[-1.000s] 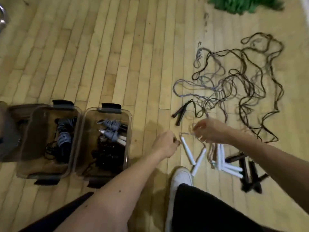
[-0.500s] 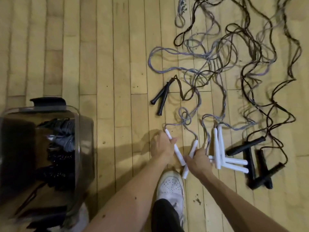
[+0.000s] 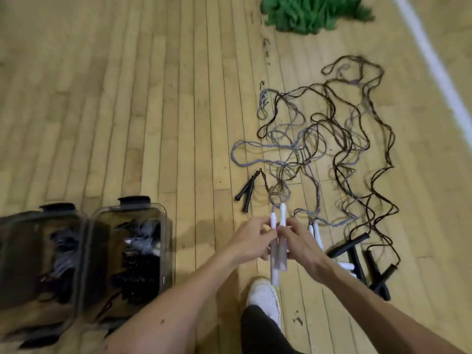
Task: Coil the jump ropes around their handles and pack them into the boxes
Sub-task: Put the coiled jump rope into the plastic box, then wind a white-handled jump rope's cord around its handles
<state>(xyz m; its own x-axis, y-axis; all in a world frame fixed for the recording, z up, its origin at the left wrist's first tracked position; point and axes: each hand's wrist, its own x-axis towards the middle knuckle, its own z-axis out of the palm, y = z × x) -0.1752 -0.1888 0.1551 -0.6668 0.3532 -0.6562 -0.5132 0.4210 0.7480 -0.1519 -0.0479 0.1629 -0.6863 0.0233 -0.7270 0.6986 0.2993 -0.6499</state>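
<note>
Jump ropes [image 3: 143, 241] lie coiled in two clear boxes [image 3: 132, 208] at the lower left of the frame. At lower centre a person holds a pair of white handles [image 3: 282, 214] side by side above the wooden floor [image 3: 127, 98]. Their grey cord [image 3: 275, 198] trails up and to the right into a tangle [image 3: 332, 139] of loose grey and black ropes.

The hazard, judging from this layout, is that the cord runs under and over other ropes. Winding it in could drag its neighbours along, knot it, or tug the black pair [image 3: 246, 191] just left of the tangle. It could also pull at the spare white handles [image 3: 315, 232] and the black handles [image 3: 357, 256] at the lower right. The tops of the two held handles are not level, so a wrap started now may slip and leave a slack bundle that sits badly in a box already holding several.

The left hand [image 3: 251, 241] comes in from the left of the pair, its fingers curled and thumb forward, pinching the left handle below its top. The right hand [image 3: 296, 241] meets it from the right, fingers wrapped round the right handle, back of the hand toward the camera. The two hands sit close against each other. Blur hides how the lower halves of the handles are gripped. Both forearms rise from the bottom edge of the frame, either side of a white shoe [image 3: 264, 295].
</note>
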